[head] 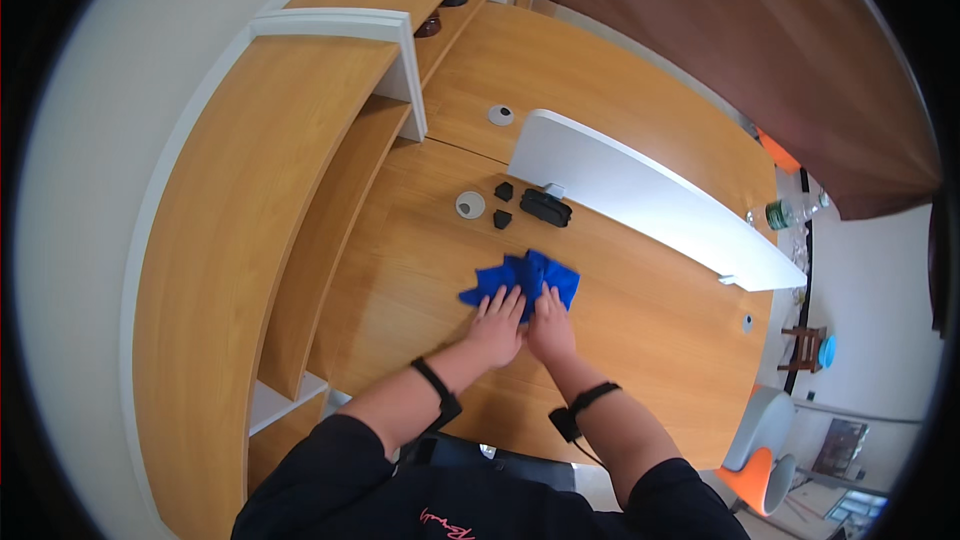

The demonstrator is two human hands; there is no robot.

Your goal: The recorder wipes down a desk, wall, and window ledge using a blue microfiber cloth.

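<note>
A crumpled blue cloth (559, 279) lies on the wooden desk in front of me. My left hand (498, 322) rests on its near left part, fingers spread a little and pointing away from me. Beside it, my right hand (551, 322) presses on the near right part, its fingers close together. The two hands almost touch. Whether either hand pinches a fold of the cloth cannot be told. Each forearm wears a black strap with a small box.
Beyond the cloth are a black case (546, 208), two small black blocks (502, 219) and a round cable grommet (470, 205). A white divider (645, 195) crosses the desk. Wooden shelves (330, 240) stand at left. A plastic bottle (780, 214) is at far right.
</note>
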